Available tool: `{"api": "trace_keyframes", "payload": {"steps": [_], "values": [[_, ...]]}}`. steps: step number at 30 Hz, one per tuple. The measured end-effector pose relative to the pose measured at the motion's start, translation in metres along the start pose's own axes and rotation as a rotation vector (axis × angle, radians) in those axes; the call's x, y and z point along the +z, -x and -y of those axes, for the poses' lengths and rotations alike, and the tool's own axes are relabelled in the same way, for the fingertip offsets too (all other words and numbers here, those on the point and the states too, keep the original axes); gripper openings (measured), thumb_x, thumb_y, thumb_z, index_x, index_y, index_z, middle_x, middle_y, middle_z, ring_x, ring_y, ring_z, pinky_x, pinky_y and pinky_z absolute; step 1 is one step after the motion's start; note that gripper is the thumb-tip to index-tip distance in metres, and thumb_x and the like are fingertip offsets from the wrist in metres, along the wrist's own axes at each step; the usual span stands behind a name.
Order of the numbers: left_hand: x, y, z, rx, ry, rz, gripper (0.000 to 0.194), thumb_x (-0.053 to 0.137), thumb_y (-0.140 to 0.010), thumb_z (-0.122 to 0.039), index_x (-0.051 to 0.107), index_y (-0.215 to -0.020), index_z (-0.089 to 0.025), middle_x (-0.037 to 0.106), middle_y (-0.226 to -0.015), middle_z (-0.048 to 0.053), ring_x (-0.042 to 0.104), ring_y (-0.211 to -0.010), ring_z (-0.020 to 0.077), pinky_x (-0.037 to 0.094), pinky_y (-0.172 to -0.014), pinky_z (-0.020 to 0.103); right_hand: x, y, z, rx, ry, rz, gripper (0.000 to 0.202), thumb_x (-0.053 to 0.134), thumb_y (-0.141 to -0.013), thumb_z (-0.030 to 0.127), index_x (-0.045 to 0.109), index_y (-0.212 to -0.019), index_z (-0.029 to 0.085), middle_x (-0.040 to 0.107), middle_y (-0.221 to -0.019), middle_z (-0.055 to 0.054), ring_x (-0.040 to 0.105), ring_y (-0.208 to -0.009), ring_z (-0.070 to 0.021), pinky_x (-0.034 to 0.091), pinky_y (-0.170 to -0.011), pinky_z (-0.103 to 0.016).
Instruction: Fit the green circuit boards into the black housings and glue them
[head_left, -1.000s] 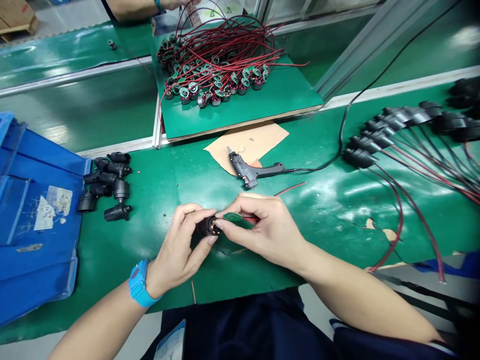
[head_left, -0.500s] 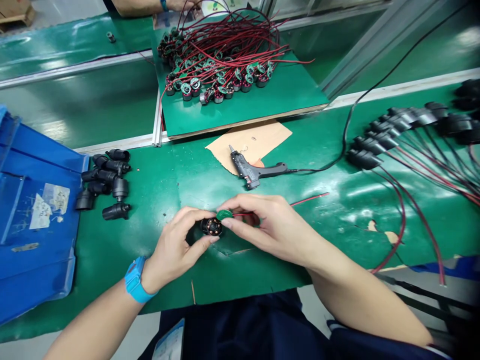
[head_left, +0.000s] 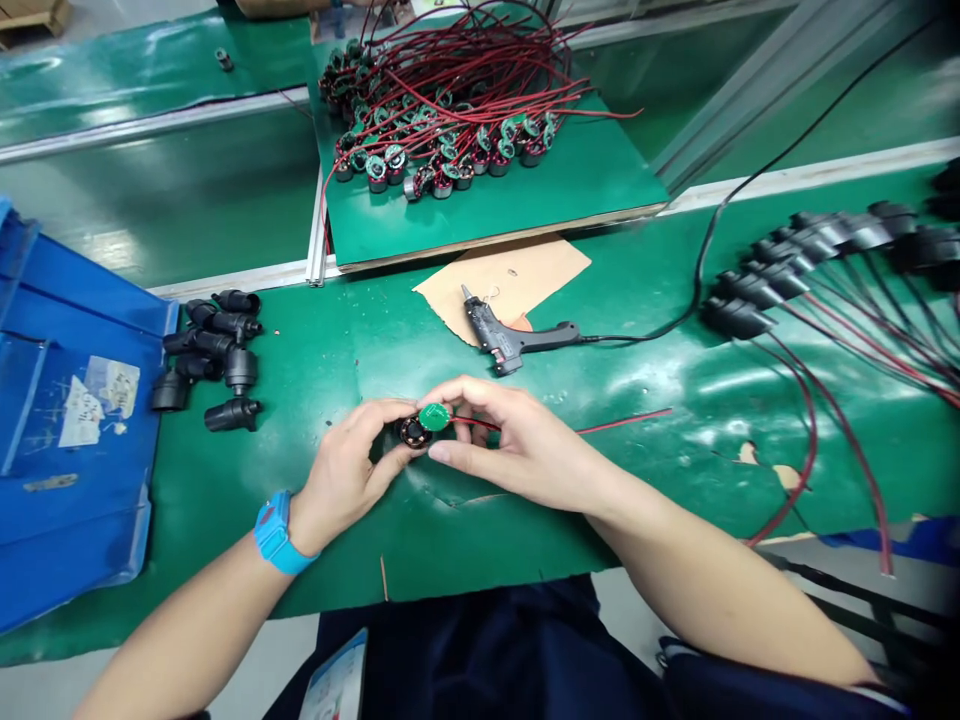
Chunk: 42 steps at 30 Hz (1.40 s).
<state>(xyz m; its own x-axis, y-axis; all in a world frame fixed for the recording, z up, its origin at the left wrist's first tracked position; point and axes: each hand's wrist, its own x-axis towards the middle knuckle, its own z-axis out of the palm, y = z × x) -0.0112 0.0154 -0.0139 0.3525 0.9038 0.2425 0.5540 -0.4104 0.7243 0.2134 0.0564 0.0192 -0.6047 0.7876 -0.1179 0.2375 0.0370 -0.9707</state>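
Note:
Between thumb and fingers, my left hand (head_left: 358, 455) grips a small round black motor part (head_left: 414, 431) with copper-coloured windings. A green round circuit board (head_left: 434, 416) sits at the motor part's upper right edge, partly over it. My right hand (head_left: 501, 435) is curled at the board's right side, a fingertip at its top edge and the thumb below it. A red wire (head_left: 626, 421) runs from the board under my right hand and out to the right. Above the hands, a black glue gun (head_left: 514, 335) lies partly on brown cardboard (head_left: 536, 270).
A raised green board (head_left: 495, 215) bears a heap of wired motor parts (head_left: 450, 130). On the left are a blue bin (head_left: 75, 500) and black fittings (head_left: 232, 413). Black housings with wires (head_left: 739, 318) lie to the right. The glue gun's cable (head_left: 697, 270) runs to the upper right.
The green board has tilted to show its flat face and moved left over the motor part. My right hand has shifted slightly left and up, and my left hand has moved slightly up with the motor part.

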Motion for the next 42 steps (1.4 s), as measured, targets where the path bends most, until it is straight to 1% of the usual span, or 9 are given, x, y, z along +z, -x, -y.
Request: {"api": "trace_keyframes", "payload": {"steps": [3,8,16,20,24,28,34,39,42], "values": [[0.002,0.002,-0.001,0.096,-0.016,0.004,0.029,0.065,-0.096,-0.018,0.059,-0.125,-0.022,0.073,-0.120,0.010,0.069,-0.113,0.0217,0.058,-0.098,0.036,0.007,-0.001,-0.001,-0.035,-0.028,-0.058,0.027,0.076,-0.088,0.034,0.062,-0.108,0.021,0.059,-0.091,0.000,0.054,-0.074,-0.0112,0.046,-0.059,-0.023],[0.003,0.004,0.002,0.207,-0.077,0.014,0.034,0.064,-0.098,-0.019,0.059,-0.131,-0.021,0.072,-0.123,0.010,0.067,-0.118,0.0223,0.054,-0.107,0.041,0.011,-0.002,-0.005,-0.078,0.006,-0.068,0.025,0.078,-0.086,0.031,0.060,-0.101,0.021,0.057,-0.090,0.001,0.055,-0.079,-0.0121,0.048,-0.063,-0.024],[0.001,0.005,0.000,0.205,-0.116,0.018,0.033,0.060,-0.100,-0.021,0.058,-0.133,-0.022,0.071,-0.122,0.010,0.068,-0.117,0.0225,0.057,-0.105,0.042,0.016,-0.001,-0.005,-0.125,0.082,-0.092,0.022,0.065,-0.087,0.014,0.053,-0.103,0.022,0.054,-0.093,0.000,0.053,-0.085,-0.0132,0.047,-0.064,-0.023],[-0.001,0.003,-0.002,0.170,-0.073,0.067,0.033,0.061,-0.100,-0.022,0.058,-0.133,-0.021,0.071,-0.124,0.011,0.068,-0.119,0.0223,0.058,-0.104,0.039,0.011,-0.001,-0.004,-0.106,0.030,-0.026,0.022,0.067,-0.089,0.019,0.053,-0.106,0.023,0.054,-0.093,0.001,0.054,-0.083,-0.0128,0.048,-0.066,-0.024],[-0.003,0.002,-0.004,0.163,-0.061,0.079,0.031,0.060,-0.101,-0.022,0.058,-0.132,-0.021,0.071,-0.126,0.011,0.068,-0.120,0.0225,0.060,-0.102,0.037,0.009,-0.001,-0.004,-0.113,-0.007,-0.038,0.026,0.075,-0.088,0.028,0.056,-0.103,0.022,0.055,-0.089,0.002,0.052,-0.079,-0.0116,0.044,-0.064,-0.024],[-0.002,0.004,-0.002,0.155,-0.074,0.073,0.034,0.061,-0.100,-0.022,0.058,-0.134,-0.022,0.071,-0.127,0.011,0.068,-0.121,0.0229,0.059,-0.102,0.038,0.012,-0.002,-0.006,-0.062,-0.099,-0.017,0.023,0.070,-0.092,0.030,0.054,-0.106,0.022,0.054,-0.090,0.002,0.053,-0.079,-0.0119,0.043,-0.063,-0.025],[-0.001,0.005,-0.002,0.157,-0.110,0.062,0.035,0.059,-0.101,-0.022,0.056,-0.136,-0.023,0.070,-0.127,0.010,0.069,-0.118,0.0224,0.061,-0.099,0.036,0.016,-0.002,-0.008,-0.058,-0.115,-0.017,0.020,0.064,-0.091,0.024,0.053,-0.108,0.022,0.048,-0.088,0.002,0.050,-0.078,-0.0125,0.044,-0.067,-0.027],[0.001,0.008,-0.008,0.223,-0.158,0.043,0.039,0.056,-0.101,-0.014,0.053,-0.139,-0.021,0.068,-0.125,0.010,0.067,-0.117,0.0206,0.059,-0.101,0.033,0.023,-0.003,-0.008,-0.129,-0.100,-0.064,0.025,0.061,-0.083,0.013,0.049,-0.103,0.023,0.046,-0.087,0.003,0.047,-0.081,-0.0134,0.043,-0.072,-0.028],[0.002,0.007,-0.014,0.192,-0.136,0.038,0.038,0.055,-0.100,-0.013,0.051,-0.138,-0.021,0.067,-0.125,0.010,0.066,-0.118,0.0211,0.058,-0.101,0.034,0.023,-0.003,-0.007,-0.112,-0.126,-0.065,0.027,0.062,-0.082,0.014,0.047,-0.102,0.023,0.044,-0.086,0.003,0.046,-0.080,-0.0132,0.043,-0.070,-0.028]]}}
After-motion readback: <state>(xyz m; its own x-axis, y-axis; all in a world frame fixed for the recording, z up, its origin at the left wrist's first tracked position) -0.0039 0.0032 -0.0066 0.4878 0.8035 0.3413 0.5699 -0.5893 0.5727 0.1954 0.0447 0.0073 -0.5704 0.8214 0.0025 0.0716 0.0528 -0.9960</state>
